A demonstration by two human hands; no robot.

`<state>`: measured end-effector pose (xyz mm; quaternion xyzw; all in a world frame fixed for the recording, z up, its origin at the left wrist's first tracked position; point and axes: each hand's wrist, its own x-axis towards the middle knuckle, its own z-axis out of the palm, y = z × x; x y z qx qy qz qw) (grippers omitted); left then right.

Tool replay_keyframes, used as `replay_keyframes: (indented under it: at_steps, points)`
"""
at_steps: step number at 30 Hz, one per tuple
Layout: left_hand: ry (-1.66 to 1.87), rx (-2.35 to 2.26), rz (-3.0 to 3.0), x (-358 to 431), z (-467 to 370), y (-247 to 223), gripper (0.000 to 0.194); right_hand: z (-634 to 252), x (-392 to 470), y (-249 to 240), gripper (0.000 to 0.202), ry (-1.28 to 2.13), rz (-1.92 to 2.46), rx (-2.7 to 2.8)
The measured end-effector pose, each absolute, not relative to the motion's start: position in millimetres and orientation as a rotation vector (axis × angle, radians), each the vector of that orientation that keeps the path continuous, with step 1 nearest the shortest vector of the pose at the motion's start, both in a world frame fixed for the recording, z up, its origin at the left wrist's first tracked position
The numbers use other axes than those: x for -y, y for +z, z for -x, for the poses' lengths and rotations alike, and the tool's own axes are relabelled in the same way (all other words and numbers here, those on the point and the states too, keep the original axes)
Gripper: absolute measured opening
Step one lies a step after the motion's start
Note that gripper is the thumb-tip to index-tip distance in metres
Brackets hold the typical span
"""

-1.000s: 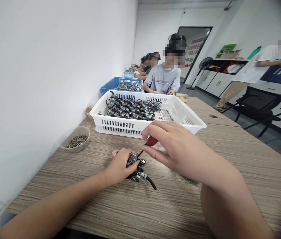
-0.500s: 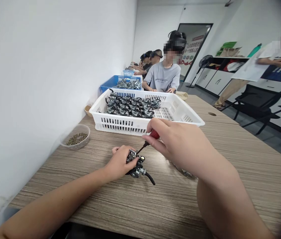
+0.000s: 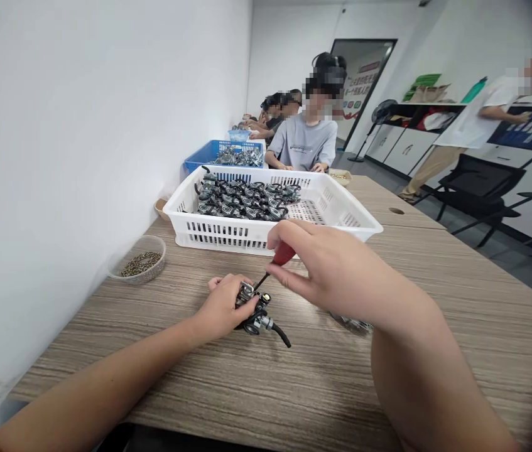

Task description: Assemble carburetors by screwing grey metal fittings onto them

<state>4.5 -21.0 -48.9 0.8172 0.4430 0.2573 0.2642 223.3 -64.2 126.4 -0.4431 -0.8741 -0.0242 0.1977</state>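
Note:
My left hand (image 3: 228,304) is closed around a small carburetor (image 3: 259,321), steadying it on the wooden table (image 3: 190,383). The part is metal and black, with a short black hose pointing to the lower right. In my right hand (image 3: 322,263) is a screwdriver (image 3: 284,253) with a red handle, tilted so that its dark shaft runs down to the top of the carburetor beside my left thumb. The exact spot where the tip meets the part is too small to make out.
Ahead stands a white basket (image 3: 221,235) with rows of carburetors. A clear bowl of small screws (image 3: 142,263) sits by the wall. Small metal parts (image 3: 353,323) lie partly hidden behind my right wrist. Behind are a blue crate (image 3: 193,162) and a seated person (image 3: 302,141).
The whole view has shifted slightly. Both hands keep their hold on the carburetor and screwdriver, and the screwdriver's tip stays at the part. The standing person at right has moved an arm.

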Motion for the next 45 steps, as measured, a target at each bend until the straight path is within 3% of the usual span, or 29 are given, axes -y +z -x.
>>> replay_keyframes:
  at_steps: [3,6,10,14,17,22,26,32,41,45]
  points:
    - [0.698,-1.185,-2.207,21,-4,-49,0.021,-232,74,130,0.014,0.233,1.144,2.497]
    - [0.690,-1.185,-2.195,21,-4,-48,0.021,-237,75,133,0.011,0.293,1.113,2.531]
    - [0.676,-1.192,-2.185,22,-5,-47,0.022,-231,65,130,0.006,0.058,1.167,2.505]
    - [0.686,-1.200,-2.192,22,-4,-48,0.022,-221,58,125,0.022,-0.306,1.334,2.402]
    - [0.689,-1.193,-2.194,22,-4,-49,0.023,-227,57,124,0.013,-0.080,1.251,2.446]
    - [0.678,-1.185,-2.190,23,-3,-48,0.021,-243,55,128,0.014,0.315,1.068,2.511]
    - [0.682,-1.170,-2.177,23,-3,-47,0.020,-240,51,129,0.004,0.115,1.095,2.517]
    - [0.695,-1.152,-2.166,23,-3,-48,0.020,-226,49,123,0.015,-0.198,1.181,2.424]
    - [0.723,-1.158,-2.185,24,-3,-49,0.020,-236,44,121,0.007,0.372,1.019,2.480]
    - [0.795,-1.237,-2.229,31,-6,-51,0.015,-230,45,118,0.008,0.236,1.074,2.470]
